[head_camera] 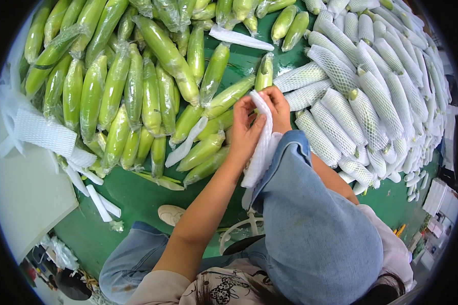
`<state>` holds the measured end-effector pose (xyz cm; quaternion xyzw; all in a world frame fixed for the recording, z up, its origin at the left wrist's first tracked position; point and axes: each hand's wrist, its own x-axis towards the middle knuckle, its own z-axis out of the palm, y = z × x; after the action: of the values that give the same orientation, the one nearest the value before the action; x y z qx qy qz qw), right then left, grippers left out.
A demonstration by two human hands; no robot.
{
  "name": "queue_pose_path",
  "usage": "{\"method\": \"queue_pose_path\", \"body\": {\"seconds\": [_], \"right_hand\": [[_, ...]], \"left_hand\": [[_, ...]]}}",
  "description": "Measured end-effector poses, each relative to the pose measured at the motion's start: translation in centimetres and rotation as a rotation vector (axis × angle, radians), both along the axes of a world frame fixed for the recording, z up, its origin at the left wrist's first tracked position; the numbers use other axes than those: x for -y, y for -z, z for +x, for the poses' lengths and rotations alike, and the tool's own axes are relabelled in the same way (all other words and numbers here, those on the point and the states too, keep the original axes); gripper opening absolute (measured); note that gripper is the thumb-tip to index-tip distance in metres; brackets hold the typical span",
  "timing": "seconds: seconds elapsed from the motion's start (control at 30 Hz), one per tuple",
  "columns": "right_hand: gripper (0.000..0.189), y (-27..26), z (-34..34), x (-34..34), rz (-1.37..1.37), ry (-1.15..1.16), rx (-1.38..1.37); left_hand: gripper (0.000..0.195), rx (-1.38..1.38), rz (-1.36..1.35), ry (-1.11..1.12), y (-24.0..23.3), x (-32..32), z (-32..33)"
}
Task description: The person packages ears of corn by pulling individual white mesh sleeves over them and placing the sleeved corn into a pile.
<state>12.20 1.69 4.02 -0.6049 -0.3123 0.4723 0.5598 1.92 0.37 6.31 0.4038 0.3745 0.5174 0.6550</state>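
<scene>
White foam mesh sleeves [260, 156] hang over my raised denim-covered knee. My left hand [248, 124] pinches the upper end of one sleeve, fingers bent around its edge. Close beside it, my right hand [276, 106] has its fingers at the same end; part of that hand is hidden behind the foam. Just beyond my fingertips stands a plastic-wrapped ear of corn [264, 72], its lower end hidden by my hands. Another wrapped green ear [229, 96] lies to the left of them.
Plastic-wrapped corn [114, 87] is heaped at the left. Corn in foam mesh sleeves [378, 99] is piled at the right. Loose sleeves lie among the ears, one at the top [241, 37]. More foam netting [44, 127] rests by a pale board [26, 198] on the green floor [137, 202].
</scene>
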Motion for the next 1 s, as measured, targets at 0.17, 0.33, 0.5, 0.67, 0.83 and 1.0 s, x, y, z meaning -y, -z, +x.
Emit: {"method": "queue_pose_path", "body": {"seconds": [0.17,0.33,0.5,0.67,0.83,1.0], "right_hand": [[0.011,0.2,-0.8,-2.1,0.255,-0.074,0.275],[0.029,-1.2,0.0,-2.7,-0.114,0.191,-0.429],[0.042,-1.9,1.4,-5.7,-0.541,-0.593,-0.186],[0.034,3.7,2.9,-17.0,-0.030,-0.596,1.090],[0.038,7.3,2.8,-22.8,-0.170,-0.815,1.203],[0.036,3.5,0.6,-19.1,0.040,-0.431,0.908]], "left_hand": [[0.029,0.017,-0.175,-0.068,0.9,-1.6,-0.2],[0.014,-0.213,-0.119,-0.155,1.4,-3.1,-1.9],[0.013,0.388,-0.590,-0.277,1.0,-9.0,-7.7],[0.044,0.135,-0.704,-0.144,0.7,-7.0,-5.3],[0.057,0.091,-0.929,-0.441,3.8,-9.4,-0.9],[0.036,0.336,-1.058,-0.301,9.1,-11.6,-5.3]]}}
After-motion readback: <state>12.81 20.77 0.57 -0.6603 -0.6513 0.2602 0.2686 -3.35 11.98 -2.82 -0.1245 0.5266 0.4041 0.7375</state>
